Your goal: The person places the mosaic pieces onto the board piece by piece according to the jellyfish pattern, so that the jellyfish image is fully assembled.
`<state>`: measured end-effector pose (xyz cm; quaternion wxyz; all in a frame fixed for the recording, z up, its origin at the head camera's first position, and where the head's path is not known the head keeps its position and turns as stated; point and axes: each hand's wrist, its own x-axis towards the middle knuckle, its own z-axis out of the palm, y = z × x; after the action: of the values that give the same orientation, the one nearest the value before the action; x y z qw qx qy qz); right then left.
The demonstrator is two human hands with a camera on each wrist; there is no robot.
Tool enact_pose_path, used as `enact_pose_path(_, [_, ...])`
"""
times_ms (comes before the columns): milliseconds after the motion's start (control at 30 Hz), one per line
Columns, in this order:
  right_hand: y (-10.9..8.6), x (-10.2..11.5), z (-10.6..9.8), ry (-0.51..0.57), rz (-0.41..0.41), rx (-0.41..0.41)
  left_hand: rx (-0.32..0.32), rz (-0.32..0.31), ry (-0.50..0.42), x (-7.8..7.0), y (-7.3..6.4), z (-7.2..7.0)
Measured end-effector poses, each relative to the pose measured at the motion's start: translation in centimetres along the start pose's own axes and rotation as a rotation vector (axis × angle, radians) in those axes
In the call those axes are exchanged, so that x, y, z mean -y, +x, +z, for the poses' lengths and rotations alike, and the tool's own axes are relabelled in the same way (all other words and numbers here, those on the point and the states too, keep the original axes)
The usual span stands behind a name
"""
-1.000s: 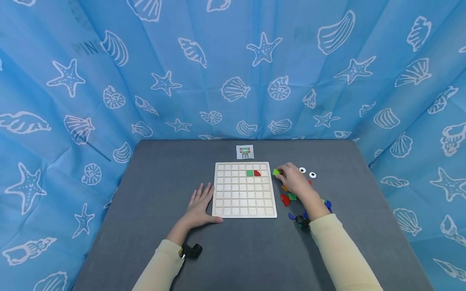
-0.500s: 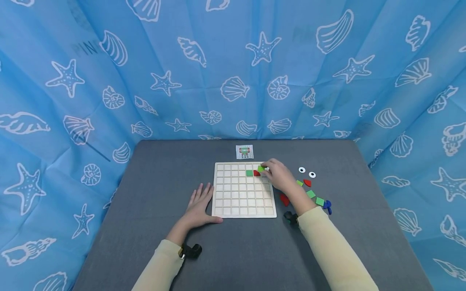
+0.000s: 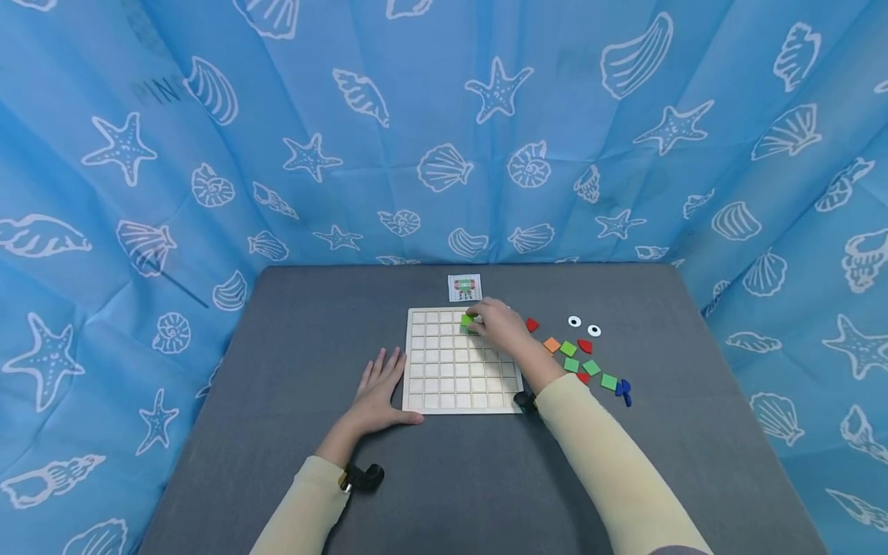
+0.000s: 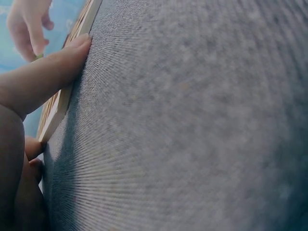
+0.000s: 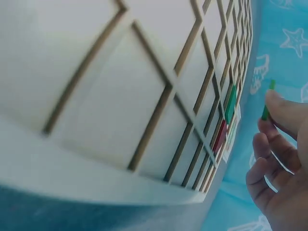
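My right hand (image 3: pixel 498 324) pinches a light green square tile (image 3: pixel 467 319) between thumb and finger, over the upper part of the wooden grid board (image 3: pixel 432 376). In the right wrist view the tile (image 5: pixel 265 113) is seen edge-on, held off the board. A green tile (image 5: pixel 230 104) and a red rounded tile (image 5: pixel 220 136) lie in the board's cells there; in the head view the right hand mostly covers them. My left hand (image 3: pixel 378 395) lies with fingers spread at the board's lower left corner, its thumb (image 4: pixel 72 55) along the front edge.
Right of the board lie loose tiles: red (image 3: pixel 532 324), orange (image 3: pixel 551 344), several green (image 3: pixel 571 364) and blue ones (image 3: pixel 623 389). Two white eye discs (image 3: pixel 594 331) sit behind them. A small printed picture card (image 3: pixel 465 287) lies beyond the board. A blue curtain (image 3: pixel 444 131) surrounds the table.
My right hand has carried the light green tile leftward from the loose pieces to over the board's upper rows. The left hand has stayed in place.
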<state>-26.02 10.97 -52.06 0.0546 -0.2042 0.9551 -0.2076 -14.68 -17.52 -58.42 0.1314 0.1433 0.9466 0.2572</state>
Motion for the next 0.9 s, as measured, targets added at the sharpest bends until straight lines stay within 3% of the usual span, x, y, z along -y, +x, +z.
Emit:
enact_pose_path(333, [1.4, 0.2, 1.4, -0.062, 0.017, 0.069, 0.007, 0.01, -0.003, -0.4, 0.0, 0.1])
enact_pose_path(500, [1.7, 0.5, 1.6, -0.091, 0.006, 0.072, -0.022, 0.019, -0.012, -0.5, -0.1, 0.0])
enact_pose_path(767, [1.6, 1.2, 1.7, -0.062, -0.015, 0.06, -0.016, 0.015, -0.006, -0.2, -0.3, -0.2])
enact_pose_path(900, [1.1, 1.3, 1.5, 0.0, 0.007, 0.009, 0.007, -0.001, 0.01, -0.2, -0.3, -0.1])
